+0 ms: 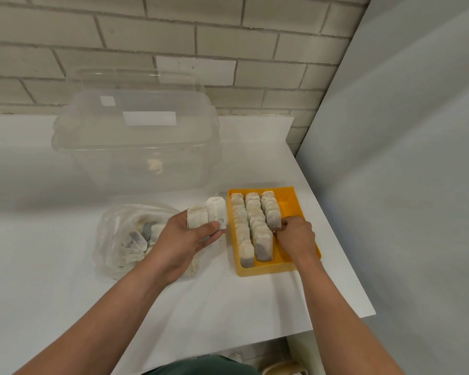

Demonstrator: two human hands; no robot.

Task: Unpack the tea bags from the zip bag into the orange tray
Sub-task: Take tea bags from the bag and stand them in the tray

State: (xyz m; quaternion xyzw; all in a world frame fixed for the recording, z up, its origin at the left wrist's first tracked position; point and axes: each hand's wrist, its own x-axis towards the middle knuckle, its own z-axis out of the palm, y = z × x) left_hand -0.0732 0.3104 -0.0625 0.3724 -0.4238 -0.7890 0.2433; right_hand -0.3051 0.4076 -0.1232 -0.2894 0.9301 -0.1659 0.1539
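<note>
The orange tray (291, 201) sits on the white table, right of centre, holding three rows of upright tea bags (241, 228). My right hand (298, 235) is inside the tray, its fingers pinching the nearest tea bag (273, 219) of the right row. My left hand (184, 239) hovers just left of the tray and grips two tea bags (207, 216) side by side. The clear zip bag (127, 234) lies crumpled to the left with several tea bags inside, partly hidden by my left forearm.
A large clear plastic box (136, 147) with a lid stands behind the zip bag against the brick wall. The table's right edge (344, 255) runs close beside the tray, next to a grey wall. Bare table surface lies in front.
</note>
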